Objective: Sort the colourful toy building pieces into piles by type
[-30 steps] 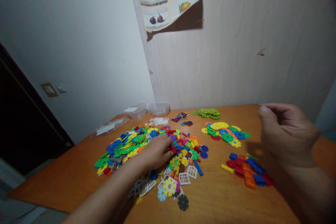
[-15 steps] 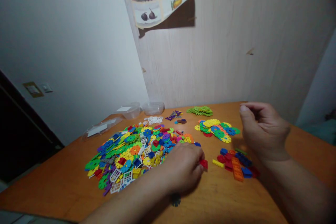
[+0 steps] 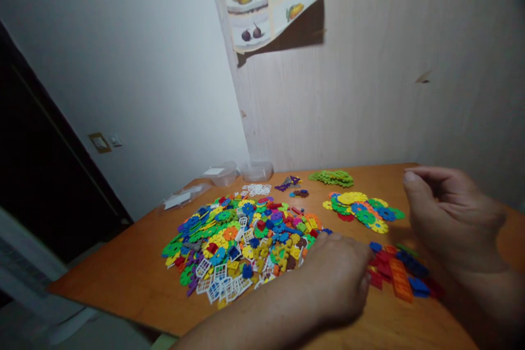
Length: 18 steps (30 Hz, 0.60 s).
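My left hand (image 3: 338, 276) reaches low over the table, fingers curled down. At its fingertips shows a red brick (image 3: 375, 279), right against the small heap of building bricks in red, orange and blue, with an orange brick (image 3: 401, 280) on top. Part of that heap is hidden behind the hand. My right hand (image 3: 451, 216) hovers at the right, above and beside the heap, thumb against the curled index finger; whether anything small is pinched there is hidden. Left of my left hand spreads a large mixed pile of plastic pieces (image 3: 229, 232).
Behind the bricks lies a group of flower-shaped discs (image 3: 355, 205). Farther back are green linking pieces (image 3: 331, 178), purple pieces (image 3: 289, 183) and white lattice pieces (image 3: 257, 190). Clear plastic tubs (image 3: 256, 171) stand near the wall, and a clear lid or bag (image 3: 182, 197) lies left.
My left hand has moved right with the red brick, from beside the mixed pile to the brick heap. The right hand keeps its curled pose. The whole view has turned slightly left.
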Tool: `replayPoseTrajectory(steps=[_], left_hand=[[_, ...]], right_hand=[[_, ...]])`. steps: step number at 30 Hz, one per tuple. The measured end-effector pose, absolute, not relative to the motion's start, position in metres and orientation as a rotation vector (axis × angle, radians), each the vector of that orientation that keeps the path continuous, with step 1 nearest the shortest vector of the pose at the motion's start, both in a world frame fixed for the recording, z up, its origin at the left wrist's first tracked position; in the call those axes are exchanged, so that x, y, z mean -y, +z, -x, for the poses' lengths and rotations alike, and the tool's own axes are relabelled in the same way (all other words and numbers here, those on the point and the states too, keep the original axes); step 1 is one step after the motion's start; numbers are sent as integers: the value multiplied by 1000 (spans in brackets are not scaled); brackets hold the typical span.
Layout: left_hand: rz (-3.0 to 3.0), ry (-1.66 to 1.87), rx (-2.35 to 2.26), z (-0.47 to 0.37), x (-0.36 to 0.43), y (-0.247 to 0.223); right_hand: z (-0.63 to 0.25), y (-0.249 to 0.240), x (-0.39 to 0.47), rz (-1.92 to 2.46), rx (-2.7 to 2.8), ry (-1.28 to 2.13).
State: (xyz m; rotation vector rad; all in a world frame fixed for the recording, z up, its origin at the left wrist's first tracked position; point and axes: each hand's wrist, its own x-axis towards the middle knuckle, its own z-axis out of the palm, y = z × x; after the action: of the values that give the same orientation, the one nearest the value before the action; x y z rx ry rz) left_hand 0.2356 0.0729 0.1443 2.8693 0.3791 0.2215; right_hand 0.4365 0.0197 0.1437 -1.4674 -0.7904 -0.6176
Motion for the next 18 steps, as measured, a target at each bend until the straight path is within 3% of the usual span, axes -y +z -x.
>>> replayPoseTrajectory(steps=[11, 18], left_hand=[[-2852, 421, -831, -161, -172, 159], [-2904, 238, -1034, -128, -214, 148]], right_hand=[[-431, 142, -20, 1501, 792, -654], [-429, 142, -21, 1520, 821, -650]])
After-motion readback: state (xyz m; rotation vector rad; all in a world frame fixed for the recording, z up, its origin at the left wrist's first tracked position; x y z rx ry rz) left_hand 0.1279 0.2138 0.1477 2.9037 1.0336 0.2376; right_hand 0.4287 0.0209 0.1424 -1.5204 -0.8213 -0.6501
